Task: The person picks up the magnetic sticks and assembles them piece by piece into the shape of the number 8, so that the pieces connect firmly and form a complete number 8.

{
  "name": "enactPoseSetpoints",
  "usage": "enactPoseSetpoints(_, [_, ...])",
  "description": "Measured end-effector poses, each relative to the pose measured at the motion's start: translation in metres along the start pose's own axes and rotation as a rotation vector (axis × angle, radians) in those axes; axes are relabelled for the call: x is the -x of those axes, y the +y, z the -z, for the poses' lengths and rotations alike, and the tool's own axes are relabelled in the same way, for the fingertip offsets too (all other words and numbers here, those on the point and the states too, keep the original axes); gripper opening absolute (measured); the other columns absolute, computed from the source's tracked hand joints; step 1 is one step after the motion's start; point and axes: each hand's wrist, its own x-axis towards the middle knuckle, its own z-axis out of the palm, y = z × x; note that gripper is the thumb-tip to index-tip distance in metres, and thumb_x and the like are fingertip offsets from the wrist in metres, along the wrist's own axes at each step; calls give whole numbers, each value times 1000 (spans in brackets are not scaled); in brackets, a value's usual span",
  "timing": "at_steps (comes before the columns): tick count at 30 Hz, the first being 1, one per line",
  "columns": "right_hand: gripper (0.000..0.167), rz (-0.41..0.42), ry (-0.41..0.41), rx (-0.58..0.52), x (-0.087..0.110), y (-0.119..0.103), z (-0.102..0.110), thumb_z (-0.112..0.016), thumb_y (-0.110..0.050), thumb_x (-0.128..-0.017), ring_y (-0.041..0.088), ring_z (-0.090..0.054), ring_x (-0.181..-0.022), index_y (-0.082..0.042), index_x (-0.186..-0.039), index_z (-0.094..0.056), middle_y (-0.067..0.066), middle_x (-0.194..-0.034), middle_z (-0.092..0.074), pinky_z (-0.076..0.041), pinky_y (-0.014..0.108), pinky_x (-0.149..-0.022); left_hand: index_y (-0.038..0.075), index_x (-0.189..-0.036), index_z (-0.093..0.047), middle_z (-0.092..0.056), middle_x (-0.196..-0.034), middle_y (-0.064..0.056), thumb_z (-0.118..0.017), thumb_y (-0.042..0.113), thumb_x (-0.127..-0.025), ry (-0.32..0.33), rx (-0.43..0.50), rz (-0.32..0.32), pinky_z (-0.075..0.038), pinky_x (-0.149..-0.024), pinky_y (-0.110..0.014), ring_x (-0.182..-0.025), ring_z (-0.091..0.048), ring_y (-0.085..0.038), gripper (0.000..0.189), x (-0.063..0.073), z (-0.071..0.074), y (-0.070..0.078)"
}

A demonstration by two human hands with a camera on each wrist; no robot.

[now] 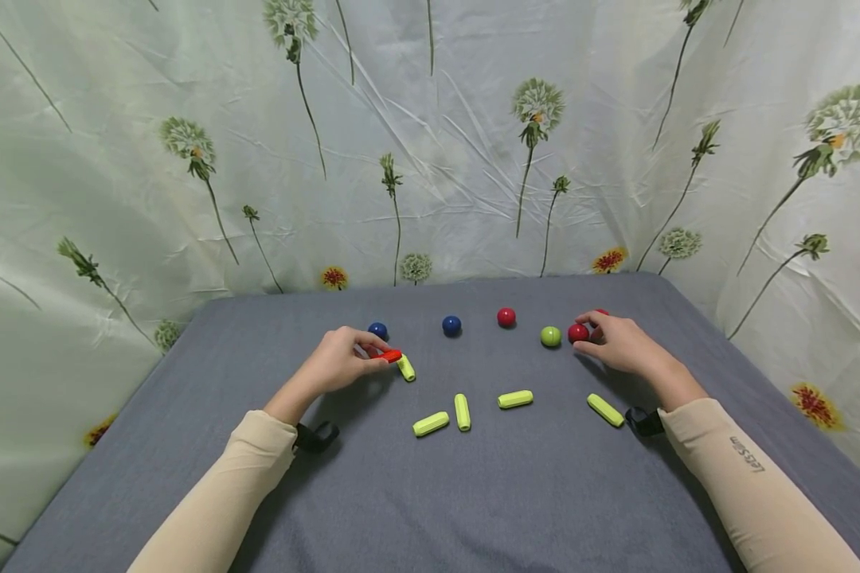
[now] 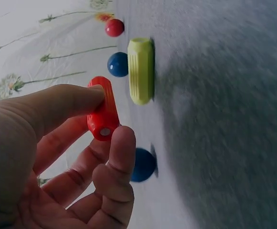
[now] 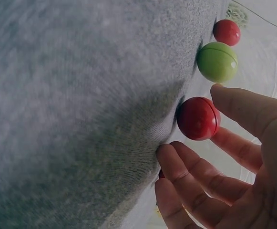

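My left hand (image 1: 340, 358) pinches a short red ribbed stick (image 2: 103, 110) between thumb and fingers, above the cloth. A pale round spot shows on the stick's end. Just beyond it lies a yellow-green ribbed stick (image 1: 406, 368), and a blue ball (image 1: 377, 330) sits behind the hand. My right hand (image 1: 619, 344) has its thumb and loosely bent fingers spread around a glossy red ball (image 3: 199, 119), which rests on the cloth. Whether a finger touches that ball, I cannot tell. A green ball (image 1: 551, 337) sits to its left; another red ball (image 1: 602, 312) is mostly hidden by the fingers.
More yellow-green sticks lie nearer me: one at left (image 1: 431, 424), one upright in view (image 1: 462, 412), one in the middle (image 1: 515, 399) and one at right (image 1: 605, 411). A blue ball (image 1: 451, 325) and a red ball (image 1: 506, 317) sit farther back, before a flowered curtain (image 1: 444, 143).
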Motion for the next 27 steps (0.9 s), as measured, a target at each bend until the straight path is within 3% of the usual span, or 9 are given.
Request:
enactPoseSetpoints(12, [45,-13,9,-17,-4,0,-1,-59,-29,-92,27,-62,-93,-5,-128,-50,19,-105,-64,-49,35,-67,31,-94,-73,-68,-85,6,-75,29,-78,-54,54,-42,-47,-60,-28,-70,-59,-12,16,-23,-18,18])
enactPoseSetpoints(27, [37,-42,5,-44,-8,3,-4,-62,-27,-90,29,-61,-93,-7,-120,-53,20,-108,-63,-49,33,-66,30,-93,-73,-67,-87,7,-74,27,-80,-105,8,-102,-47,-60,-27,-75,-58,-12,13,-43,-36,50])
